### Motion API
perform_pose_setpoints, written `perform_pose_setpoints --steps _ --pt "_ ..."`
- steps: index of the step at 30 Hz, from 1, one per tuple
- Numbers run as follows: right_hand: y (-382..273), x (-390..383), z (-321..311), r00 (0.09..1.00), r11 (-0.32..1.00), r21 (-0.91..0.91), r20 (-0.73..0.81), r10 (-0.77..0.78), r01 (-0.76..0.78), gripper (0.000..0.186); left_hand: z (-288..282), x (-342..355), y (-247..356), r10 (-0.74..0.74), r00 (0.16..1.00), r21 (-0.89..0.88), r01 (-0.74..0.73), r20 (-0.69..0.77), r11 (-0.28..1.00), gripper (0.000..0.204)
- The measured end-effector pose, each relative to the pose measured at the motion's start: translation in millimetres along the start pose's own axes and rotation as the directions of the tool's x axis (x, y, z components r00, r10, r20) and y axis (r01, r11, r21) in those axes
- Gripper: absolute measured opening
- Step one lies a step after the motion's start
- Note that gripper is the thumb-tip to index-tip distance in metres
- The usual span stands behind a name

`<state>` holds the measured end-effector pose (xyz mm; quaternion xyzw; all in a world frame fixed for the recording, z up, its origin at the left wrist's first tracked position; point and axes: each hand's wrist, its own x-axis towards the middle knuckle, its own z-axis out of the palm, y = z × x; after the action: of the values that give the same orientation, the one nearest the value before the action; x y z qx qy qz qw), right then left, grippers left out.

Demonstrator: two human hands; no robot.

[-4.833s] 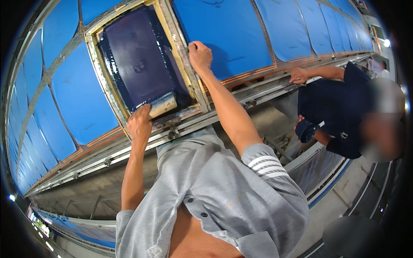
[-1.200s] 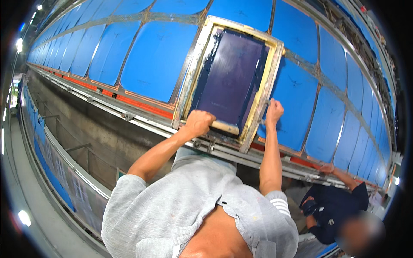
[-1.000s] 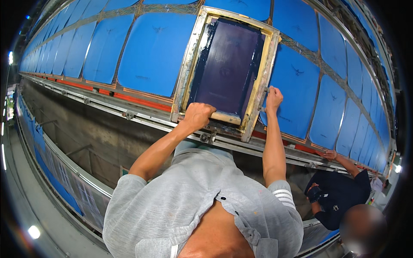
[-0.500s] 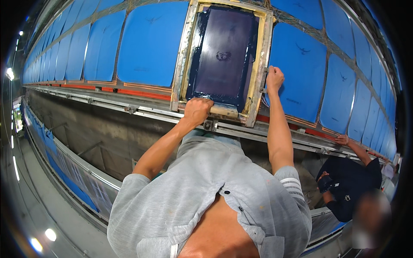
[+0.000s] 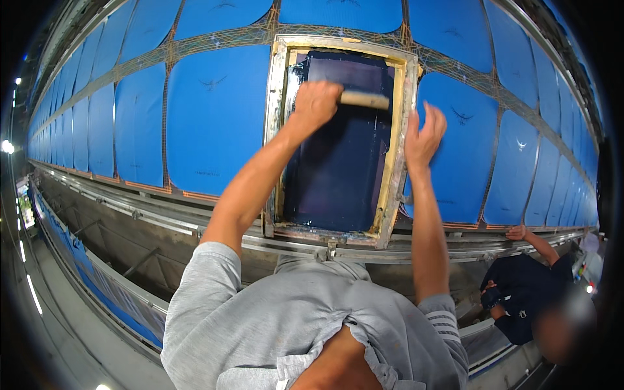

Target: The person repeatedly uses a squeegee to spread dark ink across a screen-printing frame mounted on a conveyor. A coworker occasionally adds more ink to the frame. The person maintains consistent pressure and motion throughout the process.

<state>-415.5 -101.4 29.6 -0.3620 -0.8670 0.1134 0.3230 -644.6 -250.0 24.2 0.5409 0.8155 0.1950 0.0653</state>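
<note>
Currently, the right hand point(image 5: 426, 138) is beside the frame's point(image 5: 275, 130) right edge, fingers loosely parted, nothing seen in it; cannot tell whether it touches. Left hand point(image 5: 317, 105) closed round a wooden bar point(image 5: 369, 100), which lies across the dark ink point(image 5: 341, 166) toward the frame's far end. Judgement: bar wants steady, even pressure, square to the sides. Surface: blue sheets point(image 5: 211, 127) in rows, both sides. Room: co-worker point(image 5: 530, 286) at right; lamp point(image 5: 7, 147) far left.
</note>
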Motion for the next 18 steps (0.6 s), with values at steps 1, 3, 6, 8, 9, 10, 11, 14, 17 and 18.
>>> perform_pose_setpoints --steps 1,3,6,8,9,10,11,14,17,18 --pt "-11.2 32.2 8.5 0.996 0.995 0.048 0.024 -0.091 0.089 0.035 6.6 20.2 -13.6 -0.002 0.999 0.013 0.003 -0.033 1.0 0.019" --pt "-33.5 94.0 21.9 0.968 0.95 0.237 0.099 -0.233 0.204 0.039 -10.7 70.0 -20.4 -0.015 0.997 0.062 0.01 0.08 0.998 0.017" --pt "-53.3 165.1 45.1 0.721 0.97 0.202 0.652 -0.236 0.135 0.046 -37.6 121.9 -20.4 -0.069 0.963 0.107 0.042 0.261 0.993 0.02" --pt "-56.6 189.0 73.8 0.569 0.966 0.109 0.79 -0.227 0.234 0.044 -41.7 140.6 -25.9 -0.087 0.932 0.079 0.062 0.353 0.995 0.022" --pt "-59.7 196.4 84.9 0.477 0.969 0.064 0.862 -0.173 0.237 0.043 -36.4 143.1 -30.7 -0.086 0.938 0.088 0.059 0.336 0.994 0.023" --pt "-55.8 194.1 96.9 0.486 0.962 0.06 0.853 -0.188 0.266 0.034 -32.6 145.2 -34.3 -0.08 0.944 0.095 0.053 0.319 0.994 0.024" --pt "-50.2 185.8 103.9 0.528 0.956 0.035 0.827 -0.192 0.293 0.031 -28.2 144.4 -36.0 -0.073 0.951 0.101 0.045 0.302 0.994 0.026" --pt "-50.3 150.8 104.9 0.635 0.933 -0.018 0.738 -0.23 0.359 0.023 -17.7 113.3 -29.2 -0.045 0.971 0.13 0.015 0.236 0.991 0.024" --pt "-60.6 94.7 70.1 0.618 0.933 0.078 0.729 -0.293 0.351 0.02 -8.7 45.7 -14.2 -0.027 0.982 0.099 0.009 0.188 0.995 0.02" --pt "-59.9 66.2 59.4 0.66 0.939 0.1 0.686 -0.305 0.33 0.018 -9.6 18.7 -1.5 -0.023 0.981 0.081 0.007 0.193 0.997 0.015"
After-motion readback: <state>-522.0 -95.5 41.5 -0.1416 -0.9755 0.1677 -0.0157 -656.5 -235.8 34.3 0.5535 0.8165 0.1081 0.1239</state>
